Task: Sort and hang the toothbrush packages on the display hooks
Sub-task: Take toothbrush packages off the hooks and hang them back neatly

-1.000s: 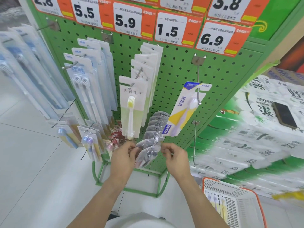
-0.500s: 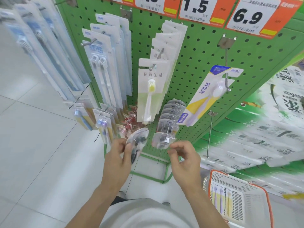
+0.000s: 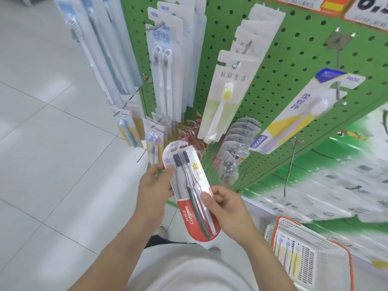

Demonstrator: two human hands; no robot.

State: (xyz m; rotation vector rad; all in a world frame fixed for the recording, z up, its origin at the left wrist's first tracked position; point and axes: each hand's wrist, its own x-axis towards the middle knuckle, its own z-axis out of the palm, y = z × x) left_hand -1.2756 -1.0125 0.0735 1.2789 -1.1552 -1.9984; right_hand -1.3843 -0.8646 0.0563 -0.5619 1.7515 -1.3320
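Toothbrush package point(image 3: 190, 192), now off its hook, is gripped flat by both hands point(image 3: 189, 198).

"Colgate" runs in white along the red lower end of the twin-brush pack point(image 3: 190, 192). The tilted white-and-yellow hanging pack point(image 3: 302, 114) reads "FROG" at both ends, with "柔丝净" down its face. "NEW" tops the tall blue-white packs point(image 3: 164, 49), and the pale pack with the yellow brush point(image 3: 225, 97) bears "生活".
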